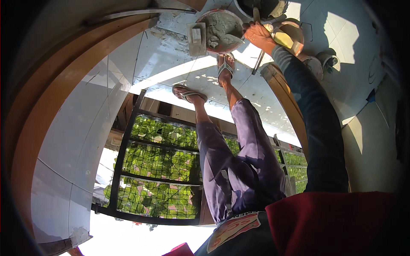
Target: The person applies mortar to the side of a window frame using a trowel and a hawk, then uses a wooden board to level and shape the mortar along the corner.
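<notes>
My right hand [259, 36], on an arm in a dark sleeve, is at the top right of centre with its fingers curled. It is closed around a tool with a pale handle [256, 14], which reaches up over a dark bucket [277, 9]. The tool's working end cannot be made out. Just left of the hand is a round reddish pan [207, 20] of wet grey mortar [221, 28]. A flat rectangular float [197, 39] with a block grip rests against the pan's left side. My left hand is out of view.
A yellow container [282, 38] and a reddish bucket [296, 30] are right of my hand. More small buckets [329, 62] stand beyond. My sandalled feet [225, 67] are on the tiles below the pan. A dark metal grille [160, 147] with green leaves and wooden frames [287, 96] surround my legs.
</notes>
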The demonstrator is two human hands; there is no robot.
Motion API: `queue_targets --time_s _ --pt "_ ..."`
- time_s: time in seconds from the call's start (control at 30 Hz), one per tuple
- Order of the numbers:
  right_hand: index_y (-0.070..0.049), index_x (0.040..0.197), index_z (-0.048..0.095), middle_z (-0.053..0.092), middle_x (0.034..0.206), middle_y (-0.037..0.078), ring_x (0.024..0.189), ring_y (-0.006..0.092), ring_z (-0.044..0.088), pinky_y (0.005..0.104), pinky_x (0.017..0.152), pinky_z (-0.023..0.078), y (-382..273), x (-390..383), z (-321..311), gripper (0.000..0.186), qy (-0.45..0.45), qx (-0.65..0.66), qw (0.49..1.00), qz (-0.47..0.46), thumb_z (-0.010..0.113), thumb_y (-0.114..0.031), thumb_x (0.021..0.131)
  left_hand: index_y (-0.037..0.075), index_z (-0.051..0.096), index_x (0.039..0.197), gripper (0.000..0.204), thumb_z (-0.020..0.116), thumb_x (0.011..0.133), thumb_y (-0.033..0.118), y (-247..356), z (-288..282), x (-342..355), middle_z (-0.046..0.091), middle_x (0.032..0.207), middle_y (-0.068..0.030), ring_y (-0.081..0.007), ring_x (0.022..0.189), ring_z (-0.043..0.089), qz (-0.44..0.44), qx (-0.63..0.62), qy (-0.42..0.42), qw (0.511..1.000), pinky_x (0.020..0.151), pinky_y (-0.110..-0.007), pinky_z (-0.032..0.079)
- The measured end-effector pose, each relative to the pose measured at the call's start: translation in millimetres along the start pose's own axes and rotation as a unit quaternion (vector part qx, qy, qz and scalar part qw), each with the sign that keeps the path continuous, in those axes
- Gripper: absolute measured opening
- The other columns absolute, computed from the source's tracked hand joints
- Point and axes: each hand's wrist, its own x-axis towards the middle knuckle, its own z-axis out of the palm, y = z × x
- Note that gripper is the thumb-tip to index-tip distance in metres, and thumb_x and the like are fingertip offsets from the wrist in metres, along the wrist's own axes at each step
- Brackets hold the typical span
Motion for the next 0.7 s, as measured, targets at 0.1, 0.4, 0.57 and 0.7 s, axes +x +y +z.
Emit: queue_targets --time_s 0.1,0.4,0.57,0.7 --pt "-0.018 0.091 0.069 0.067 0.102 0.005 0.094 0.0201 0.065 0.0368 0.074 0.050 -21.4 17.5 41.6 0.013 -0.019 -0.093 0.995 0.029 0.058 -0.017 0.085 0.015 0.054 0.145 0.054 0.037 0.105 0.048 5.7 -2.6 9.8 0.051 0.145 -0.0171 -0.0352 0.133 0.051 0.000 0.008 -0.005 1.000 0.110 -0.053 0.041" --pt "-0.024 0.093 0.061 0.058 0.114 -0.004 0.116 0.0159 0.052 0.0325 0.095 0.043 -15.4 30.8 85.9 0.010 0.144 -0.061 0.983 -0.095 0.055 -0.023 0.084 0.017 0.054 0.145 0.052 0.038 0.106 0.047 16.6 -4.3 10.9 0.051 0.145 -0.0170 -0.0344 0.134 0.050 0.007 0.017 0.000 1.000 0.109 -0.052 0.042" --pt "-0.021 0.111 0.066 0.060 0.122 0.001 0.116 0.0185 0.055 0.0345 0.100 0.042 4.8 9.4 97.1 0.023 0.009 0.131 0.991 -0.040 0.054 -0.021 0.091 0.018 0.054 0.145 0.051 0.038 0.106 0.046 3.3 -11.9 -6.9 0.051 0.145 -0.0169 -0.0340 0.134 0.050 -0.013 0.029 0.003 0.999 0.109 -0.052 0.043" --pt "-0.009 0.115 0.069 0.066 0.123 0.013 0.112 0.0295 0.063 0.0422 0.094 0.050 -4.1 -47.1 204.1 0.039 0.156 0.210 0.958 0.118 0.060 -0.013 0.078 0.018 0.054 0.145 0.050 0.038 0.106 0.046 -6.1 -1.9 15.4 0.051 0.145 -0.0169 -0.0337 0.134 0.050 0.007 0.022 0.013 1.000 0.109 -0.052 0.043"
